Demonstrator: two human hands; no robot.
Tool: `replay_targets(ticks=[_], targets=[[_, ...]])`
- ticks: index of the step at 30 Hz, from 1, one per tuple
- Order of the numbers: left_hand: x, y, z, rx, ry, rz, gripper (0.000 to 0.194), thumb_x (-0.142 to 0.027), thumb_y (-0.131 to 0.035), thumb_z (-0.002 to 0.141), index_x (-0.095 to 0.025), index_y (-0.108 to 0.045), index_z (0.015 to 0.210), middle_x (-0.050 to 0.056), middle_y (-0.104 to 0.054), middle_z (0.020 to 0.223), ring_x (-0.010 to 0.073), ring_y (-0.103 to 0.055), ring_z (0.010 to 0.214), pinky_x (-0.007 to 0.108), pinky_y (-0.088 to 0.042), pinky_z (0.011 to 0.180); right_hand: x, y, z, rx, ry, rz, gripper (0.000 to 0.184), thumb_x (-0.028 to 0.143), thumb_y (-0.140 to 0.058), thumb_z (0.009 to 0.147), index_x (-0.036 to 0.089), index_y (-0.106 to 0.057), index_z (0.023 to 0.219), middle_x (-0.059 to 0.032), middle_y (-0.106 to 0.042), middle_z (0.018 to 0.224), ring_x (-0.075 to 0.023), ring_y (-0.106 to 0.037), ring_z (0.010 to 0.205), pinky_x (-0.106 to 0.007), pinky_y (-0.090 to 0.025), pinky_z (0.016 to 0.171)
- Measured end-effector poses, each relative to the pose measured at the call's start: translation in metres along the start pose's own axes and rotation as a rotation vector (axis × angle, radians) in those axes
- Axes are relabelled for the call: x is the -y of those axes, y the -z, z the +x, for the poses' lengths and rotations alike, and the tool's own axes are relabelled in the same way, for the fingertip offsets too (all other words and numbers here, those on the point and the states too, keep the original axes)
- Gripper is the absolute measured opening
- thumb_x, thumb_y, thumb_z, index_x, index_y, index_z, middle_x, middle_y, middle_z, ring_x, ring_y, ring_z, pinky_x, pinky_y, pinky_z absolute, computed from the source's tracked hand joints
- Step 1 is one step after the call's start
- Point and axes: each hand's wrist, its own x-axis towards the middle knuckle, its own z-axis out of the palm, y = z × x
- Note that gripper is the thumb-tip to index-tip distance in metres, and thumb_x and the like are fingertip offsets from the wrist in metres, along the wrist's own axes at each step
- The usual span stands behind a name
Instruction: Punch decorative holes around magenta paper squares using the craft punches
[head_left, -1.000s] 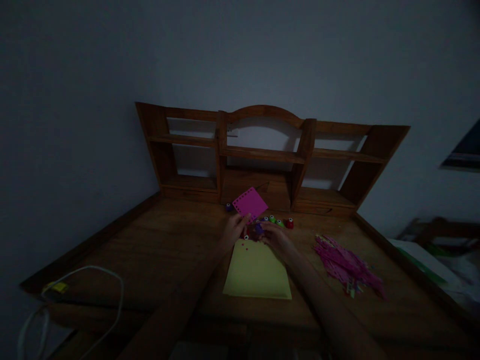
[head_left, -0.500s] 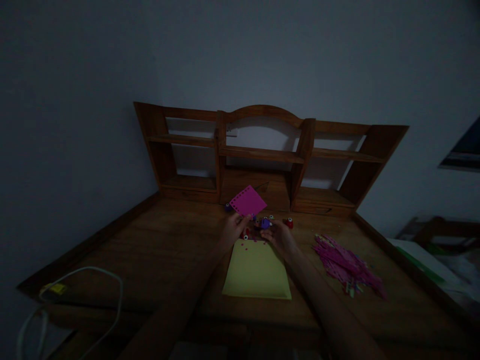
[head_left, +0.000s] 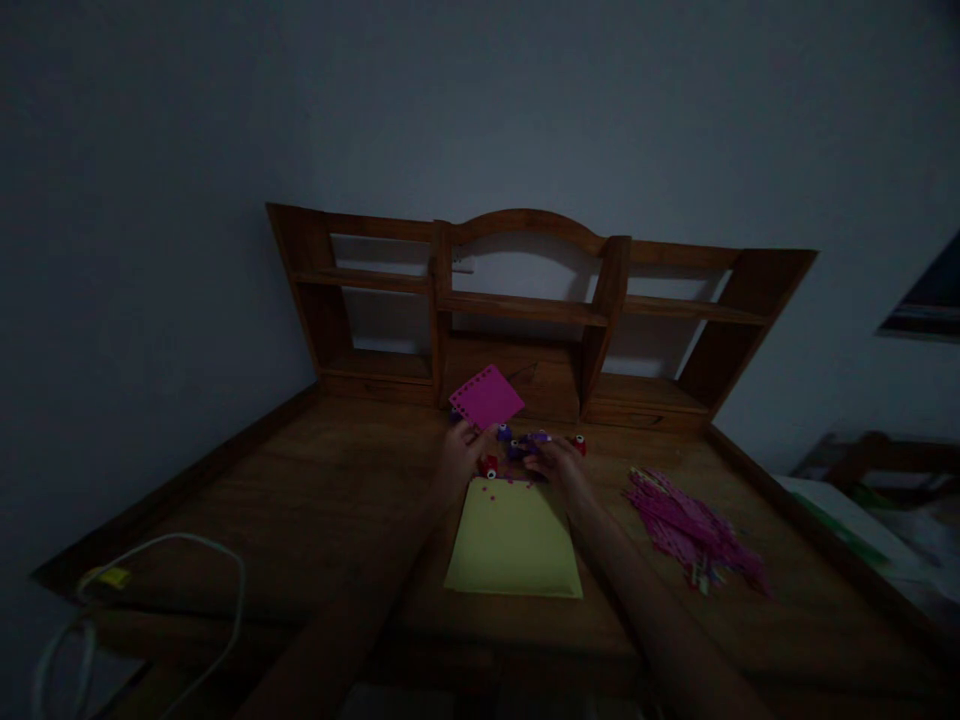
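My left hand (head_left: 459, 460) is closed on the lower corner of a square pink paper (head_left: 489, 396), held up off the desk. A row of punched holes runs along the paper's upper left edge. My right hand (head_left: 559, 462) has its fingers around a small purple paper punch (head_left: 535, 439), partly hidden by them. Between my hands are two purple punches with white eye-like dots, one (head_left: 504, 432) farther back and another (head_left: 514, 449) closer. A red punch (head_left: 489, 466) lies by my left hand, and a second red one (head_left: 580, 444) sits just beyond my right hand.
A yellow paper stack (head_left: 516, 540) lies in front of me, with tiny pink dots near its far edge. Pink paper strips (head_left: 694, 530) are heaped at right. A wooden shelf unit (head_left: 525, 310) stands at the back. A white cable (head_left: 241, 580) loops at left.
The pink paper has moved slightly left and up with my left hand. The purple punch in my right hand has turned, and the purple punches between my hands show more clearly.
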Motion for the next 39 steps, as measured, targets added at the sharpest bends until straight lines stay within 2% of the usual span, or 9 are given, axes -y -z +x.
replay_targets(ticks=[4,10,13,17,23,27,34,39], targets=[[-0.003,0.005,0.004,-0.083,-0.012,-0.004,0.033,-0.045,-0.074,0.069,-0.016,-0.063,0.079,-0.002,-0.057,0.056,0.009,-0.046,0.044,0.022,-0.033,0.045,-0.001,0.001,0.001,-0.026,0.025,-0.019,0.033,0.033,-0.077,0.063,0.02,-0.059,0.088,-0.0056,-0.073,0.081,-0.0175,-0.067,0.061,-0.032,-0.056,0.065],[0.015,0.018,0.015,-0.146,0.064,0.018,0.037,-0.049,-0.071,0.071,-0.017,-0.056,0.066,-0.004,-0.05,0.05,0.0093,-0.045,0.044,0.022,-0.033,0.044,0.003,-0.002,-0.002,-0.08,0.101,-0.064,0.041,0.035,-0.077,0.063,0.023,-0.055,0.094,-0.0038,-0.072,0.086,-0.0188,-0.067,0.063,-0.035,-0.056,0.067],[0.017,0.02,0.017,-0.133,0.074,0.009,0.037,-0.048,-0.071,0.07,-0.017,-0.054,0.063,-0.003,-0.05,0.051,0.0095,-0.046,0.044,0.022,-0.033,0.044,0.002,-0.001,-0.001,-0.103,0.123,-0.126,0.042,0.037,-0.077,0.062,0.023,-0.053,0.093,-0.0034,-0.071,0.084,-0.0194,-0.066,0.062,-0.035,-0.055,0.064],[0.014,0.019,0.015,-0.121,0.09,-0.028,0.032,-0.044,-0.072,0.069,-0.017,-0.054,0.064,-0.003,-0.049,0.051,0.0099,-0.045,0.044,0.023,-0.033,0.044,-0.004,0.003,0.001,-0.103,0.246,-0.304,0.041,0.04,-0.074,0.066,0.024,-0.053,0.097,-0.003,-0.068,0.087,-0.0208,-0.065,0.066,-0.034,-0.052,0.062],[0.011,0.018,0.013,-0.113,0.096,-0.065,0.029,-0.042,-0.071,0.07,-0.018,-0.056,0.066,-0.003,-0.049,0.053,0.0101,-0.046,0.046,0.023,-0.035,0.045,-0.008,0.005,-0.002,-0.074,0.39,-0.508,0.035,0.04,-0.069,0.073,0.024,-0.057,0.101,-0.0043,-0.066,0.093,-0.0228,-0.063,0.084,-0.036,-0.05,0.076],[0.01,0.018,0.013,-0.118,0.111,-0.092,0.027,-0.04,-0.072,0.068,-0.017,-0.057,0.069,-0.003,-0.05,0.054,0.0099,-0.046,0.047,0.023,-0.035,0.045,-0.008,0.006,-0.002,-0.032,0.411,-0.572,0.032,0.038,-0.065,0.077,0.023,-0.057,0.104,-0.0045,-0.066,0.098,-0.0222,-0.063,0.086,-0.035,-0.049,0.078],[0.015,0.019,0.015,-0.111,0.077,-0.067,0.03,-0.041,-0.073,0.069,-0.017,-0.056,0.065,-0.003,-0.051,0.053,0.0092,-0.046,0.046,0.022,-0.034,0.044,-0.007,0.002,-0.003,-0.042,0.398,-0.547,0.042,0.035,-0.073,0.069,0.024,-0.06,0.108,-0.0043,-0.068,0.091,-0.022,-0.063,0.078,-0.033,-0.048,0.07],[0.014,0.018,0.013,-0.1,0.08,-0.059,0.03,-0.041,-0.072,0.07,-0.016,-0.056,0.063,-0.002,-0.051,0.053,0.0093,-0.047,0.047,0.022,-0.035,0.045,-0.005,-0.002,-0.012,-0.048,0.455,-0.653,0.032,0.031,-0.071,0.073,0.025,-0.063,0.103,-0.004,-0.068,0.088,-0.0218,-0.061,0.076,-0.034,-0.045,0.072]])
